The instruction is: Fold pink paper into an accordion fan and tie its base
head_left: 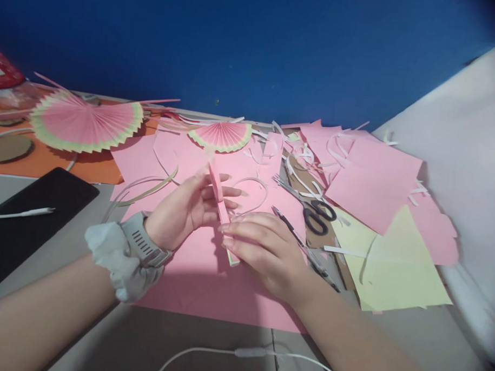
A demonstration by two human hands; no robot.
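A narrow folded pink paper strip (215,183) with a pale green end stands between my two hands, above a large pink paper sheet (211,292). My left hand (190,202) grips its upper part, the thumb on the near side and the other fingers stretched out behind it. Lower down, my right hand (265,248) pinches the strip close to its green end. Beyond them lies a small pleated paper fan (220,137), pink with a pale green rim. Black-handled scissors (311,206) and a pen (287,223) rest right of my right hand.
A larger pleated fan (87,120) sits on orange paper (97,168) at the back left. Below it is a black tablet (35,216). Pink sheets (378,174), pale green paper (407,267) and white offcuts crowd the right. A white cable (209,350) crosses the front; a blue wall (252,50) stands behind.
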